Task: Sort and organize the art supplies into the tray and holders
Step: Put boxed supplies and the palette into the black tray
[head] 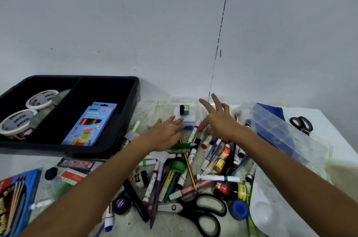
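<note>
left hand (167, 134) grip: lying flat, fingers straight, holding nothing | right hand (219, 120) grip: hovering, fingers spread, empty | green jar (184, 109) sitting just beyond both

1. Both hands reach toward 12 o'clock over a heap of markers (193, 163).
2. Left hand (166, 134) lies flat, fingers straight.
3. Right hand (219, 120) hovers, fingers spread.
4. Black tray (133, 97) at 9 o'clock holds a pencil box (91, 124).
5. Scissors (199, 211) at 6 o'clock.

Pencil box (91, 123) reads "Ninso NEON", "12".
</note>
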A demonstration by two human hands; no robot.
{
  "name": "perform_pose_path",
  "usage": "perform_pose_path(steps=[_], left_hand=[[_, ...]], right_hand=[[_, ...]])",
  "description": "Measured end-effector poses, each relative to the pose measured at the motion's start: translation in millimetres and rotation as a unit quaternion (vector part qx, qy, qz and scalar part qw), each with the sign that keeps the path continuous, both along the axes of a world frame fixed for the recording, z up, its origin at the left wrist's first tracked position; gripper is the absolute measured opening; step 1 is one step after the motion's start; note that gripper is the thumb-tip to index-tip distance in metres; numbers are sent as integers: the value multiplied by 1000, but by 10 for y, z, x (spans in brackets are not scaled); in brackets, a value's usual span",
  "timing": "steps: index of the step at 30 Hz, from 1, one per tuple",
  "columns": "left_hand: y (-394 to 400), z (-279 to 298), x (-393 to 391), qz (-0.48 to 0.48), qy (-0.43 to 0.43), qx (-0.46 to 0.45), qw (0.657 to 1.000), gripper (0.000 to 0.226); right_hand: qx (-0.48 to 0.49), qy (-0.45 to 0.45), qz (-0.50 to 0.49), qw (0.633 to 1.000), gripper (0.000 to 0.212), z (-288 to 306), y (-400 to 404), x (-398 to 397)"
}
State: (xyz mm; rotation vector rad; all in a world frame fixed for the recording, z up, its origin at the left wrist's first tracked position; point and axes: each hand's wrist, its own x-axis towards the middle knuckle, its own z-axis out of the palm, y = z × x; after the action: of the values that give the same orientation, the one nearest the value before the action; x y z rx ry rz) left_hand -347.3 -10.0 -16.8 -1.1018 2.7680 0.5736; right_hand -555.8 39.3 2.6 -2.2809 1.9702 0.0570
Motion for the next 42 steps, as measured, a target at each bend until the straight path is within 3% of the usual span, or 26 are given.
perform_pose_path(steps=[6, 13, 17, 20, 24, 34, 39, 42], left_hand=[[-38, 8, -14, 46, 64, 62, 995, 44], [-12, 67, -27, 49, 78, 58, 994, 45], [28, 111, -41, 65, 198, -1, 978, 34], [94, 210, -95, 106, 313, 17, 944, 25], [256, 413, -220, 136, 428, 101, 888, 15], [657, 534, -278, 208, 526, 250, 786, 8], [768, 495, -188, 227, 533, 281, 765, 7], [807, 468, -169, 213, 519, 305, 770, 7]], right_hand=[[-5, 18, 15, 1000, 27, -20, -27, 28], [-66, -21, 56, 996, 12, -107, 23, -104], [-90, -216, 20, 972, 11, -15, 76, -131], [-56, -436, -34, 898, 8, 226, 152, -126], [-77, -518, -49, 851, 11, 418, 289, -115], [-117, -563, -75, 815, 11, 390, 676, 65], [-95, -538, -99, 832, 12, 382, 851, 117], [-148, -435, -161, 874, 13, 381, 949, -66]])
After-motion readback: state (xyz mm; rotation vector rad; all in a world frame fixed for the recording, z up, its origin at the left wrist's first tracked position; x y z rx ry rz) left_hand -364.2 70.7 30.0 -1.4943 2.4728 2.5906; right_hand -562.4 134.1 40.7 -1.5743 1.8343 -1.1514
